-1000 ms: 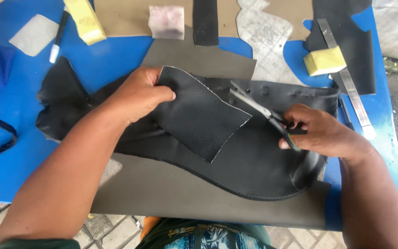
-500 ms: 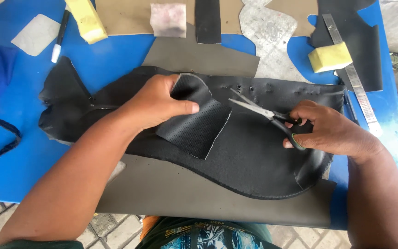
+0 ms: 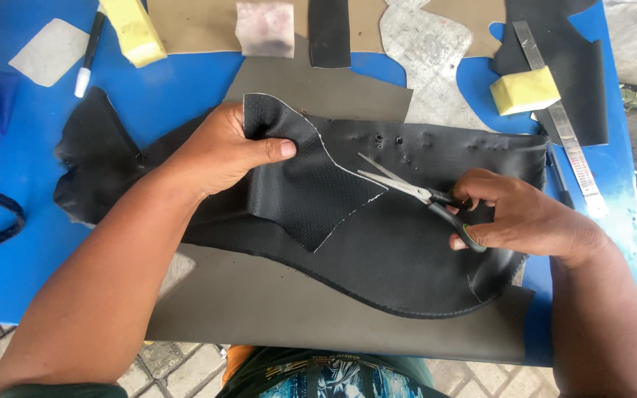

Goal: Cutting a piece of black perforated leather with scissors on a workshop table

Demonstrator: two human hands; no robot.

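Left hand (image 3: 224, 151) pinches the folded-up flap of a black perforated leather sheet (image 3: 377, 250), thumb on top. The sheet lies on a grey board (image 3: 274, 324) over the blue table (image 3: 31, 250). Right hand (image 3: 519, 215) grips black-handled steel scissors (image 3: 414, 190), blades parted at the flap's cut edge. A yellow sponge block (image 3: 523, 90) sits beside a metal ruler (image 3: 565, 133).

Counts on the blue worktop (image 3: 186, 81)

Two yellow sponge blocks (image 3: 133, 29) (image 3: 525, 90), one pair of scissors (image 3: 414, 193), one steel ruler (image 3: 563, 133), one marker pen (image 3: 88, 53), two hands (image 3: 219, 151) (image 3: 521, 215).
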